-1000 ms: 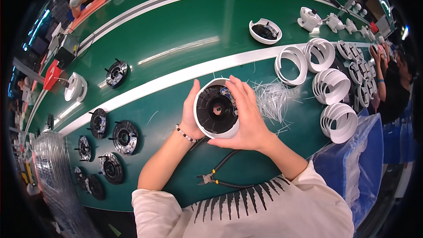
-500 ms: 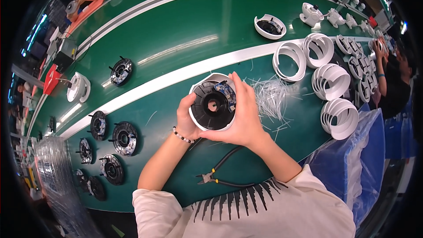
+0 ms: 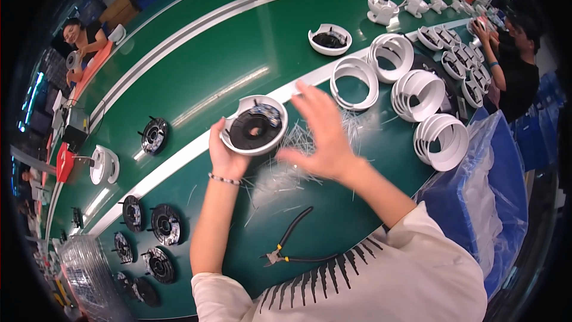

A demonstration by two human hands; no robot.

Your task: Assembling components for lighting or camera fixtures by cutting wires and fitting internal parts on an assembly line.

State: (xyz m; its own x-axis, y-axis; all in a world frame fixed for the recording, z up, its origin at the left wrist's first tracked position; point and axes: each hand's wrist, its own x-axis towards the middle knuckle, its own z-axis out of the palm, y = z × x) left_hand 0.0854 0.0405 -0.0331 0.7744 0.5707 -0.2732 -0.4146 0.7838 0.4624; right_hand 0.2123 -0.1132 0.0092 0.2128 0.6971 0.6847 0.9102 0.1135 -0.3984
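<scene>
My left hand (image 3: 226, 154) grips the left side of a round white housing (image 3: 277, 139), tilted up above the table. Inside it sits a black disc (image 3: 241, 133) with a central hole and a small blue circuit board (image 3: 266, 112) along one edge. My right hand (image 3: 325, 137) is apart from the housing, just to its right, fingers spread and holding nothing. Beneath that hand lies a loose heap of thin white plastic strips (image 3: 302, 138). Cutting pliers (image 3: 275, 256) with black and yellow handles lie spread apart on the green table, close to my body.
Several black discs with boards (image 3: 165, 225) lie at left. White rings (image 3: 441, 142) stand in stacks at right, beside a plastic-lined blue bin (image 3: 500, 203). Beyond the white strip are another filled housing (image 3: 330, 39) and a conveyor (image 3: 238, 42). Co-workers (image 3: 518, 53) sit farther off.
My right hand has let go of the housing and moved away to the right. The left hand has carried the housing left and tilted it. The whole view has turned slightly.
</scene>
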